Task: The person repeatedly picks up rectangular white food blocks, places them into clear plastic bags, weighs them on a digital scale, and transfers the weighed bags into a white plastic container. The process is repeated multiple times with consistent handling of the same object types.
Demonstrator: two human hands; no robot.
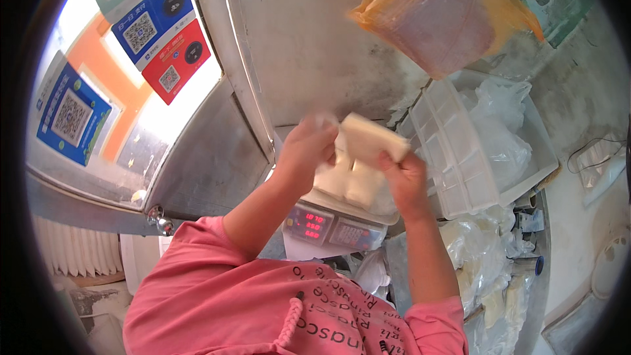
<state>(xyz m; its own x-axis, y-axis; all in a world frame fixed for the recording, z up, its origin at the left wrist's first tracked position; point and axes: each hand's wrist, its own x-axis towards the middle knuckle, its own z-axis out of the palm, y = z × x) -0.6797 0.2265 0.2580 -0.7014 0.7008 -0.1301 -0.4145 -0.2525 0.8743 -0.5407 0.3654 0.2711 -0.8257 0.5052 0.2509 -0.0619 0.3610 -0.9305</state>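
Observation:
My right hand (408, 177) grips a flat, pale cream slab (372, 138), perhaps a stack of thin sheets, by its lower right corner, with the thumb on its near face. My left hand (310, 143) is raised beside the slab's left end. Its fingers are curled and blurred, so whether they hold anything is unclear. Below both hands, several similar pale pieces (359, 185) lie on the pan of a digital scale (323, 229) with lit red figures. The slab hides part of these pieces.
A translucent plastic crate (453, 150) with clear plastic bags (503, 128) stands tilted at right. An orange plastic bag (434, 15) is above it. Bagged pale goods (473, 246) lie lower right. A metal-framed glass window with printed code cards (153, 39) stands at left.

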